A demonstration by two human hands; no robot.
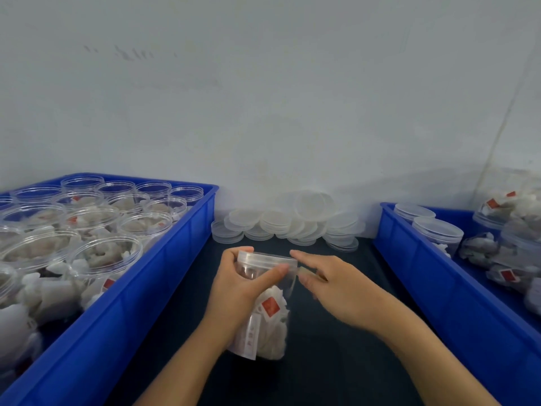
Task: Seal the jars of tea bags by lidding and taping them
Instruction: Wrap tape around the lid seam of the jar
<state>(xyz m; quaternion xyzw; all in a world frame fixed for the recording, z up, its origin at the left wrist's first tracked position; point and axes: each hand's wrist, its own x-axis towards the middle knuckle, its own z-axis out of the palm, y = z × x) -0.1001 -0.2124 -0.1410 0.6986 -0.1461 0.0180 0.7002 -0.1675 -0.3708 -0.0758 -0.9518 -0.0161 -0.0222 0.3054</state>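
Jar [265,315] of tea bags standing on the dark table [322,361], between two blue crates, clear lid [268,258] already sitting on top. Left hand [238,284] wrapping around the jar's upper part, fingers curled behind the lid, thumb pressing across the front just under the rim. Right hand [330,284] hovering just beside the lid, index finger stretched toward its edge, thumb and another finger pinching a short strip of clear tape [306,272] at the rim; remaining fingers loosely curled. Lying heaped against the wall behind, spare lids [288,222]. Filling the left crate [140,288], open jars [87,238] stuffed with tea bags. Sitting in the right crate [445,291], lidded jars [437,234].
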